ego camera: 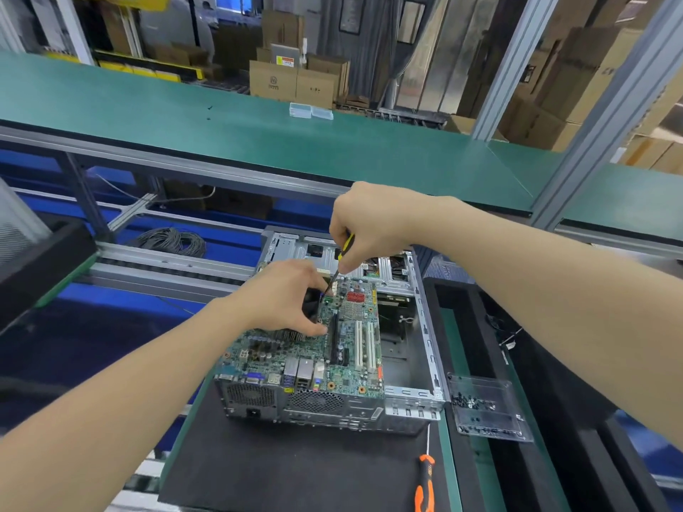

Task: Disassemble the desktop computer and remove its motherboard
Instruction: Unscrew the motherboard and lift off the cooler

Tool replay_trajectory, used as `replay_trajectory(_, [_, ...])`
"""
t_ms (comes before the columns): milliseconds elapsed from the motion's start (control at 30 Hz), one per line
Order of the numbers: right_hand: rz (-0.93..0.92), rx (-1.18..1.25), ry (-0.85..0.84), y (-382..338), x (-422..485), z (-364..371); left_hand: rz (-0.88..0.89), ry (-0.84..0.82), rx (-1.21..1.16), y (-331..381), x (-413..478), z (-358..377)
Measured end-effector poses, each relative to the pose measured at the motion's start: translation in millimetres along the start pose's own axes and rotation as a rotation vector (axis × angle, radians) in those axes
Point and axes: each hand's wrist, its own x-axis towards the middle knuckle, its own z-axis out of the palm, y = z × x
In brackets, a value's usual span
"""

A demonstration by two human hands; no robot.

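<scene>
Black matting (295,471) covered the workbench in front of me, and on it stood the open computer case (425,319), its rear panel with the fan grilles turned toward me. The motherboard (351,364) was in the left part of this case, with its ports just above the rear panel. It looked a little tilted, but I could not tell if it was lifted free.

My left hand (281,293) gripped the motherboard at its far left side. The thumb pressed on the green surface, and the other fingers were curled over a dark part that I could not identify. My right hand (369,219) was wrapped around the yellow and black handle of a screwdriver (346,245), held steeply. Its thin shaft pointed down to the far end of the board, just beside my left fingertips.

The right part of the case showed its metal floor. Just beside the near right corner of the case lay a clear plastic tray (480,386) with small dark screws (473,402) in it. An orange screwdriver (425,485) lay on the matting, near to me.

Behind the case were a coil of grey cable (173,242), then a long green shelf (258,142) with two small clear boxes (310,112) on it. Further back stood cardboard boxes (292,81).
</scene>
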Motion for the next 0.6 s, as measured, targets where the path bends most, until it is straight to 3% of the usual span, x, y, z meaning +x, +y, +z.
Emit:
replay_trajectory(267, [-0.022,0.008,-0.074,-20,8,10,-0.019,-0.017,0.002,-10,-3,2])
replay_trajectory(600, [-0.011,0.019,-0.084,-19,7,25,0.088,-0.057,-0.009,-17,-5,5])
